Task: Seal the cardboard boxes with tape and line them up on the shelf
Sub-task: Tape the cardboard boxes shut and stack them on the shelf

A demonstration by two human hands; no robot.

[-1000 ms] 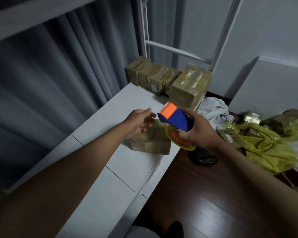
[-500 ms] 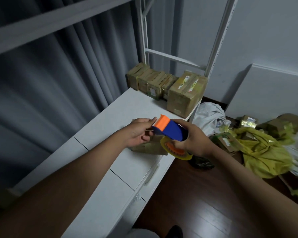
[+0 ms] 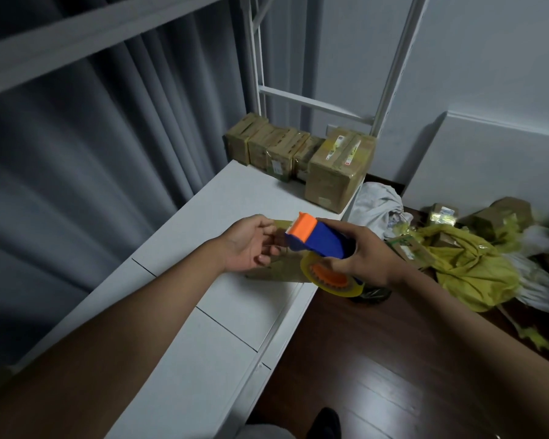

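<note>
My right hand [image 3: 365, 258] grips a blue tape dispenser [image 3: 320, 240] with an orange head and a roll of clear tape [image 3: 333, 280] under it. The dispenser's toothed mouth points left. My left hand [image 3: 251, 245] is right at that mouth, palm up, with curled fingers pinching at the tape's end. Both hands hover over a small cardboard box [image 3: 279, 270], mostly hidden by them, near the front edge of the white shelf top [image 3: 216, 210]. A row of small sealed boxes [image 3: 273, 150] and one bigger taped box [image 3: 336, 172] stand at the shelf's far end.
Grey curtains hang along the left. White shelf uprights [image 3: 393, 64] rise behind the boxes. On the dark wooden floor [image 3: 377, 359] to the right lie a yellow bag [image 3: 466, 267], white cloth [image 3: 377, 204] and more loose boxes [image 3: 495, 217].
Both hands and the dispenser sank lower in the view as my head tilted up. My left hand closed in on the dispenser's mouth.
</note>
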